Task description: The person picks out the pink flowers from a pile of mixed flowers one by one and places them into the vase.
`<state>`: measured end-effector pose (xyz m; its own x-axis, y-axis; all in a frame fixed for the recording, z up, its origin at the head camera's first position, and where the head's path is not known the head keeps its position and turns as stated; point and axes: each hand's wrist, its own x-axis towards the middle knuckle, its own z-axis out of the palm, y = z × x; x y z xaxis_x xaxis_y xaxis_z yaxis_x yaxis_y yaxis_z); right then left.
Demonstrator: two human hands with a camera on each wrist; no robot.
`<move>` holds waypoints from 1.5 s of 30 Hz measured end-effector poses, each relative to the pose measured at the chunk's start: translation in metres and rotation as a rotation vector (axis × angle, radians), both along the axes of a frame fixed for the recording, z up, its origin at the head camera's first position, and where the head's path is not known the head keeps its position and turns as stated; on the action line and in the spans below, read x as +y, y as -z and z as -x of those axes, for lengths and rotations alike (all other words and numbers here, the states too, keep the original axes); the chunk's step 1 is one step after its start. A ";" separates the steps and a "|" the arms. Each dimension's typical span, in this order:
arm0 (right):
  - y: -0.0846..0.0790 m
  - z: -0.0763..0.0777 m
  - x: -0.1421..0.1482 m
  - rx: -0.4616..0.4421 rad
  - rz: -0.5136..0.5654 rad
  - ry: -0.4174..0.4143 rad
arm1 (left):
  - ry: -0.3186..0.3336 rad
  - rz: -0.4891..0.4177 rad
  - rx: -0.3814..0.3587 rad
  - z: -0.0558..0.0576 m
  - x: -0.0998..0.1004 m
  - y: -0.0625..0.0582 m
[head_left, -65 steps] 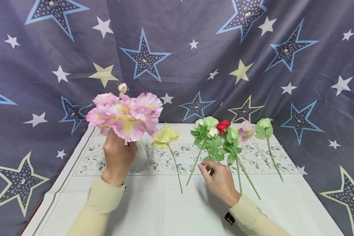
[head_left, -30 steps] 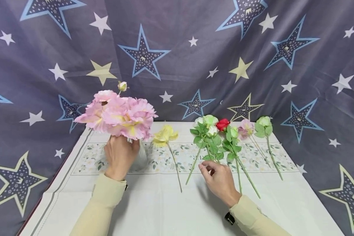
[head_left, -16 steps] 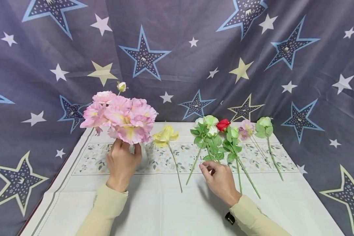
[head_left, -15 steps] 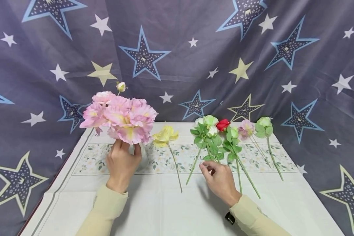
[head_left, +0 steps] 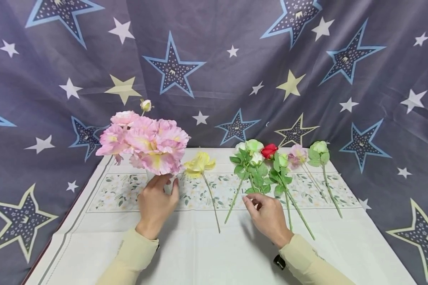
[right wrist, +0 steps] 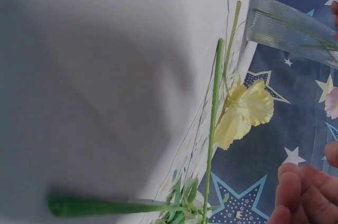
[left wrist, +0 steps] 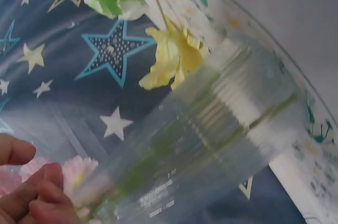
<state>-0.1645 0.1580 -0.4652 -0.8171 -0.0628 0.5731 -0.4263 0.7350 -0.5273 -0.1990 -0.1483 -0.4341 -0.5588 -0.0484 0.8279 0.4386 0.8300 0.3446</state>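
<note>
Several large pink blossoms with yellow centres [head_left: 153, 142] stand in a clear ribbed vase [left wrist: 211, 123], stems inside it. A small bud [head_left: 146, 105] rises above them. My left hand [head_left: 158, 204] is just below the blossoms, in front of the vase, which it mostly hides in the head view. Its fingers are loosely bent, thumb apart, with nothing held. My right hand [head_left: 267, 215] hovers over the cloth beside the rose stems, fingers loosely curled and holding nothing. Between the hands lies a yellow flower [head_left: 199, 164] on a thin stem.
Right of the yellow flower lie white-green roses [head_left: 254, 146], a red rose [head_left: 269, 151], a pink flower [head_left: 297, 154] and a pale green rose [head_left: 320, 147]. They rest on a white tablecloth [head_left: 196, 257] with a floral band. A star-patterned curtain [head_left: 214, 35] hangs behind.
My left hand lets go of the pink flowers and draws down, toward me and slightly right. The blossoms have settled a little left and stay in the vase. My right hand barely moves.
</note>
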 end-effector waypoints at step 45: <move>-0.005 0.010 0.040 -0.040 -0.138 0.092 | 0.188 0.215 -0.317 -0.013 0.033 0.046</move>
<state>-0.1748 0.1977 -0.4599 -0.8448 -0.0625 0.5315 -0.3345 0.8368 -0.4334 -0.1859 -0.1148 -0.4799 -0.7702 0.2337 0.5935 0.4895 0.8131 0.3150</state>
